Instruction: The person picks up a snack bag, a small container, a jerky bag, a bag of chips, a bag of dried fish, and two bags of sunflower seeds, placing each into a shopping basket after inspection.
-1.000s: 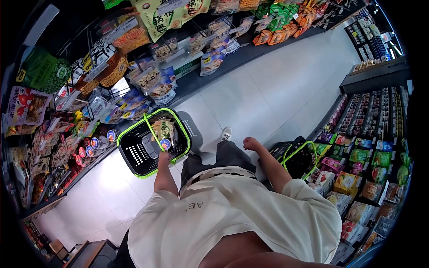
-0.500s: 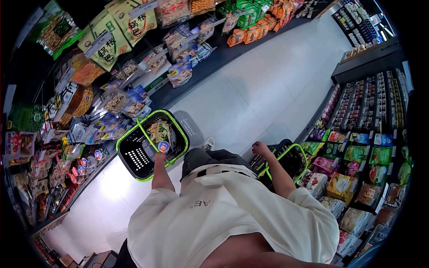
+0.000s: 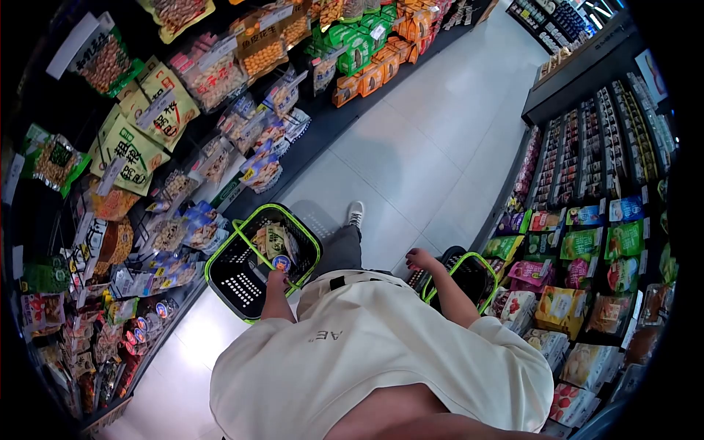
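My left hand (image 3: pixel 277 283) is closed around the green handle of a black shopping basket (image 3: pixel 235 281) with a bright green rim. Inside lie a pale green snack bag (image 3: pixel 273 240) and a round container with a blue lid (image 3: pixel 281 262). On the other side, my right hand (image 3: pixel 420 259) is held out in front of my body with loosely bent fingers and nothing visible in them. Beside and partly under my right forearm is a second black basket (image 3: pixel 469 282) with a green rim. What bears this second basket is hidden.
Hanging snack bags (image 3: pixel 128 150) fill the shelf on the left, with orange packets (image 3: pixel 370 79) farther along. A sloping shelf of packaged food (image 3: pixel 561 306) lines the right. Between them runs the tiled aisle floor (image 3: pixel 418 139). My shoe (image 3: pixel 356 214) shows ahead.
One foot has stepped forward. The shelf goods on the left have shifted left and down in view. My left hand keeps hold of its basket, which appears slightly lower.
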